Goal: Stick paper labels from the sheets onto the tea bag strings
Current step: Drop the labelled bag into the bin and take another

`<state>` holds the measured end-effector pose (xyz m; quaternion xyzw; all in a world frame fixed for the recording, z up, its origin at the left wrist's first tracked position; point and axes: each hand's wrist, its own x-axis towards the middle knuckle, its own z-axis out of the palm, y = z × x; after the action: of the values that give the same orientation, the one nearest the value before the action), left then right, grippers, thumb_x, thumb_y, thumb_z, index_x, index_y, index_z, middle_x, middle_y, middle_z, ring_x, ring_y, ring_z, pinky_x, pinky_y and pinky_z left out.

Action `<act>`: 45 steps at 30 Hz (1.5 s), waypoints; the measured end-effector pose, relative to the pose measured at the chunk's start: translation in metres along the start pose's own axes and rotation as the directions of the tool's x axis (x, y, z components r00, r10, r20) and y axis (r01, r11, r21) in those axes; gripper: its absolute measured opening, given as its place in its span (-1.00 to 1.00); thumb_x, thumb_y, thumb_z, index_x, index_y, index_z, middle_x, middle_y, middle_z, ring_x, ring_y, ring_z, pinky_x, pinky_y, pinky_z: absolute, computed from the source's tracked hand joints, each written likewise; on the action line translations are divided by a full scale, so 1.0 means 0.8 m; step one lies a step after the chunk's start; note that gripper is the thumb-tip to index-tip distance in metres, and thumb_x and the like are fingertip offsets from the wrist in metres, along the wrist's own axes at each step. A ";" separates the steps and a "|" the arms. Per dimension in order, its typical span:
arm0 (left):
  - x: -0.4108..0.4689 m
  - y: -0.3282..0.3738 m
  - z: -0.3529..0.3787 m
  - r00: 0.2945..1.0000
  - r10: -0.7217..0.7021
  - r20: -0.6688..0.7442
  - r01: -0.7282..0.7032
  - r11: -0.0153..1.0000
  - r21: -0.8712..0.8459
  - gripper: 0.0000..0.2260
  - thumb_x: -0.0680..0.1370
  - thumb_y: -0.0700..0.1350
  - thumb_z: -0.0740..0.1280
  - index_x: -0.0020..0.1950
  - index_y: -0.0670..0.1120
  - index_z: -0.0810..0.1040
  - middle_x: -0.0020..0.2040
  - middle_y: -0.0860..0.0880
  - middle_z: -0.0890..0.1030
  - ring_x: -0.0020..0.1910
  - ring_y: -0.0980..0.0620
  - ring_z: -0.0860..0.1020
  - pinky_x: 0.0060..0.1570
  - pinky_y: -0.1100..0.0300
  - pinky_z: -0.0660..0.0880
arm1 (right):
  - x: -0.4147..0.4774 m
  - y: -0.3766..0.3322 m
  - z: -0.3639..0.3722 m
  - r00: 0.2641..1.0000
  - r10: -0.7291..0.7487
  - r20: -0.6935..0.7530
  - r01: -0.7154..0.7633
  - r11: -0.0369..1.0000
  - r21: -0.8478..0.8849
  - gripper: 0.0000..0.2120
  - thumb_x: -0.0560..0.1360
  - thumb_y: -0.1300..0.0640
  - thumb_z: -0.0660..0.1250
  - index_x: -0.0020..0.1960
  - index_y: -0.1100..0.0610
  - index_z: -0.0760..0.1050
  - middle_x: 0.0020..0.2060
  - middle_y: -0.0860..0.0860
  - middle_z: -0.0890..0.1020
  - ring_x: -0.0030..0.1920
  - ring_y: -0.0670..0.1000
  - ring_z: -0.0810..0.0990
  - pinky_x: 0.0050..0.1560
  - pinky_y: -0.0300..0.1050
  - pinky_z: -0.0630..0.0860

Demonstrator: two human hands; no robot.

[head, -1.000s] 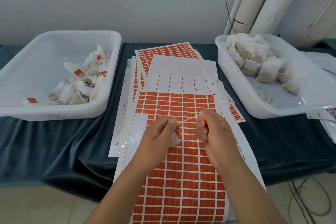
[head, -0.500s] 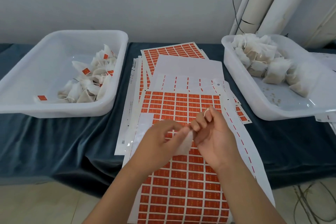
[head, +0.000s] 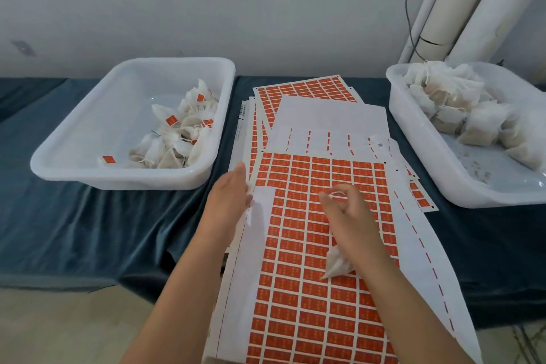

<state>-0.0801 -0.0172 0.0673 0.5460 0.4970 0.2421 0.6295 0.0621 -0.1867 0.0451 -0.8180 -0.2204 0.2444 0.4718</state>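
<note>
Seen from the head camera, a person works over a stack of sticker sheets spread on a dark blue cloth. The left hand lies flat with straight fingers on the left edge of the top label sheet, apparently pinning it so that a label can be lifted cleanly. The right hand hovers over the orange rows with its fingers curled. A loop of white string is caught over them, and its tea bag dangles under the wrist, just above the sheet. The string seems to be held up there so its end can meet a label. A white tray on the left holds tagged tea bags carrying orange labels, likely the finished pile. A second tray on the right holds untagged tea bags, within reach of the right hand. A stripped backing sheet lies further back on the stack. Print on the labels is too small to read. So are a barcode on a sheet margin and a small square code.
</note>
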 end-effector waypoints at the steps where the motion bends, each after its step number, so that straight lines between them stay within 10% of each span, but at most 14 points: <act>1: 0.004 -0.001 -0.004 0.999 -0.040 0.025 0.041 0.999 -0.013 -0.67 0.66 0.28 0.28 -0.18 0.19 0.69 -0.25 0.18 0.74 -0.24 0.19 0.73 -0.17 0.14 0.60 | -0.001 0.002 0.002 0.999 -0.032 0.007 0.032 0.999 -0.020 -0.85 0.59 -0.35 0.22 0.13 -0.41 0.34 -0.10 -0.30 0.58 -0.16 -0.18 0.64 -0.25 -0.27 0.46; 8: 0.002 0.002 -0.006 0.991 -0.045 0.126 0.016 0.975 0.224 -0.64 0.51 0.18 0.55 0.26 0.16 0.60 0.05 0.14 0.74 -0.04 0.05 0.75 -0.08 0.02 0.71 | -0.002 -0.002 0.006 0.976 -0.185 0.116 0.204 0.963 -0.176 -0.75 0.61 -0.33 0.21 0.26 -0.36 0.45 0.00 -0.36 0.60 -0.04 -0.23 0.63 -0.18 -0.34 0.52; 15: -0.025 0.005 -0.001 0.977 0.180 0.118 -0.194 0.973 0.127 -0.81 0.58 0.02 0.52 0.15 0.15 0.61 0.01 0.18 0.75 -0.10 0.13 0.76 -0.22 0.16 0.71 | -0.013 -0.027 0.009 0.915 -0.400 0.060 0.401 0.877 -0.266 -0.65 0.61 -0.33 0.22 0.36 -0.32 0.47 -0.10 -0.48 0.55 -0.11 -0.38 0.58 -0.35 -0.53 0.39; 18: -0.036 0.007 0.002 0.942 0.315 0.115 -0.333 0.916 0.222 -0.87 0.57 0.08 0.52 0.08 0.18 0.64 -0.04 0.29 0.73 -0.12 0.23 0.74 -0.25 0.34 0.65 | -0.009 -0.053 0.013 0.830 -0.554 0.065 0.538 0.765 -0.353 -0.60 0.63 -0.27 0.23 0.41 -0.21 0.53 0.15 -0.31 0.67 -0.06 -0.35 0.61 -0.17 -0.57 0.32; 25: -0.054 0.016 0.000 0.864 0.428 0.267 -0.504 0.746 0.435 -0.85 0.65 0.17 0.34 0.11 0.22 0.68 -0.06 0.32 0.71 -0.05 0.30 0.69 -0.05 0.32 0.64 | -0.005 -0.082 0.011 0.685 -0.696 0.215 0.675 0.495 -0.547 -0.68 0.67 -0.10 0.25 0.30 0.00 0.64 0.07 -0.05 0.75 -0.01 0.00 0.74 0.05 -0.23 0.55; 30: -0.052 0.013 -0.004 0.858 0.435 0.272 -0.513 0.726 0.458 -0.83 0.68 0.05 0.35 0.16 0.10 0.72 0.03 0.22 0.74 -0.01 0.22 0.71 0.09 0.10 0.70 | -0.005 -0.082 0.013 0.628 -0.741 0.238 0.701 0.405 -0.588 -0.77 0.67 -0.02 0.32 0.12 0.06 0.70 -0.14 -0.02 0.74 -0.24 0.00 0.70 -0.19 -0.17 0.62; 45: -0.051 0.008 0.000 0.867 0.417 0.273 -0.493 0.801 0.340 -0.84 0.67 0.13 0.34 0.11 0.17 0.71 -0.04 0.28 0.73 -0.05 0.25 0.72 -0.05 0.23 0.68 | 0.011 -0.063 0.009 0.676 -0.734 0.061 0.663 0.571 -0.484 -0.75 0.65 -0.09 0.27 -0.01 -0.05 0.69 -0.21 -0.18 0.70 -0.31 -0.12 0.62 -0.28 -0.28 0.59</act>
<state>-0.0947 -0.0497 0.0876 0.7860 0.3287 0.2283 0.4712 0.0582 -0.1540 0.0843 -0.7670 -0.5423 -0.0838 0.3326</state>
